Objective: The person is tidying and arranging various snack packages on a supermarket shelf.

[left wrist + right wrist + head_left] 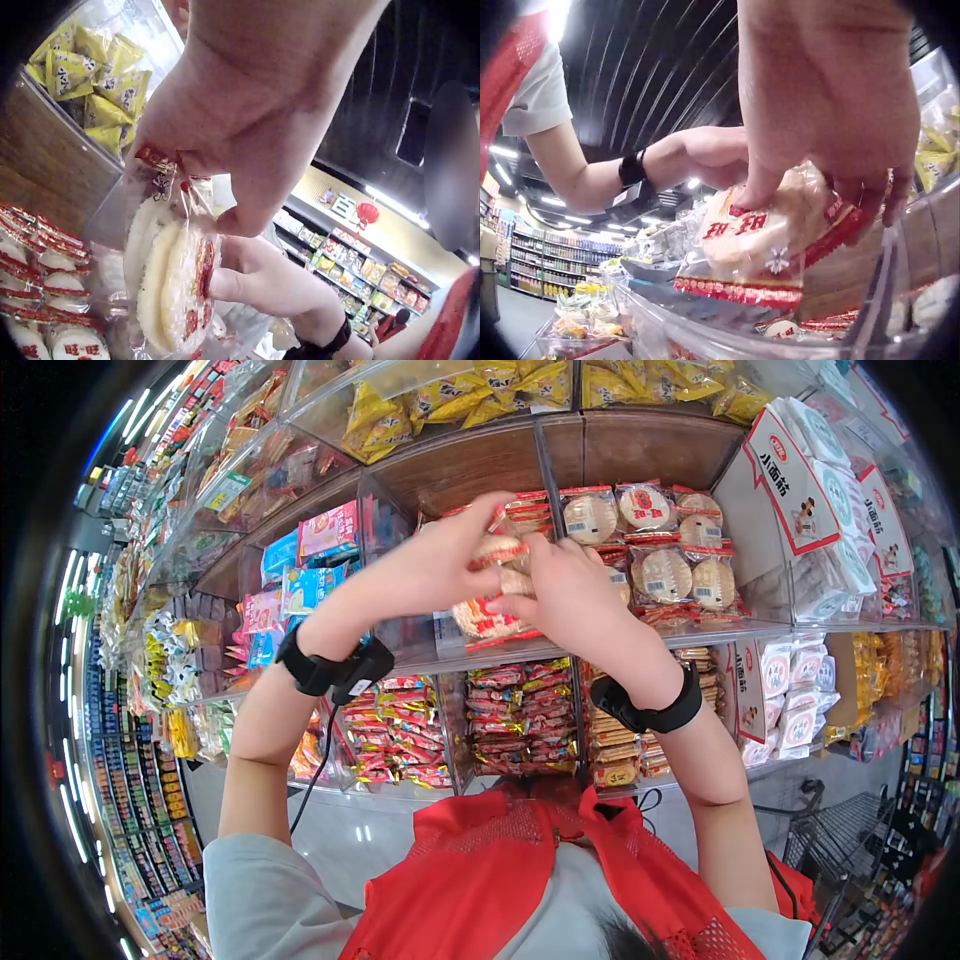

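clear plastic bins (370, 520) stood in tiers. the middle one lay under both hands, and the held cracker packets (490, 622) were over its front part. the bin just to the right held stacked round cracker packets (665, 575), the one to the left pink and blue packets (312, 588). yellow packets (440, 402) filled the tier above; red packets (520, 710) and flat brown packs (618, 745) sat in the lower bins. the left hand (445, 565) was curled round the held packets from above; the right hand (575, 600) gripped them from the other side, thumb pressed on the front and fingers bent behind. the held packets were see-through, with red edges, a snowflake mark and large red characters over pale crackers. a stacked one read 旺旺. a white sign with a red border (795, 485) read 小面筋, beside white packets (825, 445). brown wood-look board (650, 448) backed the bins. around them were a shiny grey floor (350, 830), a wire shopping cart (835, 835), shelves of bottles (562, 259), a red lantern (367, 214) and a dark ribbed ceiling (660, 67) with strip lights.
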Demonstrator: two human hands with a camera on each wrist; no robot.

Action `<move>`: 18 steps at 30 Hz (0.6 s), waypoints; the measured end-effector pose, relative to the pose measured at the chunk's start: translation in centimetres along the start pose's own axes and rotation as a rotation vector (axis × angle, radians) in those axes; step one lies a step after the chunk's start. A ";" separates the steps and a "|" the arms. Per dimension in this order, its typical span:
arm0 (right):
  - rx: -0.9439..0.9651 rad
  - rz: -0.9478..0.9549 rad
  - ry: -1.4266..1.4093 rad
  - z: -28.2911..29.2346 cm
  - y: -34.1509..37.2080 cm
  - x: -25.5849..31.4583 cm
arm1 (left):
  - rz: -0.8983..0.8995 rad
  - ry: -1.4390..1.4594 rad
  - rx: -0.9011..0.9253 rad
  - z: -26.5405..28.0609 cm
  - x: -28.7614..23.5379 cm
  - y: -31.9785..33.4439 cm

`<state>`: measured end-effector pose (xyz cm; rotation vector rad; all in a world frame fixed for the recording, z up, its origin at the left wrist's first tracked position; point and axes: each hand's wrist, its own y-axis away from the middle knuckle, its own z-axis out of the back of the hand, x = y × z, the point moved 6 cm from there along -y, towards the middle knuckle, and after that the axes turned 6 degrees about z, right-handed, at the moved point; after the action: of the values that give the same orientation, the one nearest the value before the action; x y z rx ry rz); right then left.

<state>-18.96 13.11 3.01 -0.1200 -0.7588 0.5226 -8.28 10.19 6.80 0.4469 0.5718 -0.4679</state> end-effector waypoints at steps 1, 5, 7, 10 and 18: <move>-0.002 0.035 0.161 -0.3 0.4 -0.2 | 0.040 -0.038 0.042 -0.8 0.1 0.0; -0.181 -0.042 -0.137 0.8 2.0 -0.8 | -0.268 -0.054 0.003 -1.8 -0.7 0.7; -0.182 -0.101 -0.127 0.6 2.8 -1.1 | -0.317 -0.114 -0.009 -1.9 -1.8 0.9; -0.189 -0.107 -0.046 -0.4 4.0 -1.1 | -0.204 -0.253 0.087 -3.5 -1.2 0.8; -0.303 0.072 -0.081 -0.1 5.3 0.1 | -0.169 -0.046 0.293 -0.9 0.9 0.5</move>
<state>-20.96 17.74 1.49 -0.4110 -0.9127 0.4804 -7.71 10.78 5.65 0.6677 0.5000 -0.7268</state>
